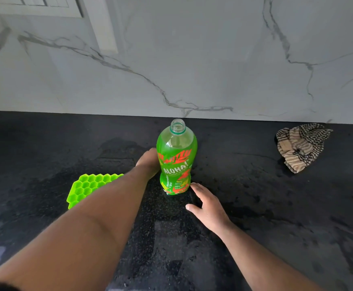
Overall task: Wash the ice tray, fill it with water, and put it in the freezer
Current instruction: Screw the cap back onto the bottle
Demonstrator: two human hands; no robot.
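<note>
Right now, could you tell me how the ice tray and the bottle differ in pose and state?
The ice tray lies flat on the counter, while the bottle stands upright. The left hand holds the bottle's side; nothing grips the tray, though the left forearm crosses over it. The bottle is uncapped with clear liquid inside; whether the tray's cells hold water cannot be told. Both are bright green.

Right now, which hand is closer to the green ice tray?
Left. The left hand is against the bottle, just right of the ice tray; the right hand is beyond the bottle.
</note>
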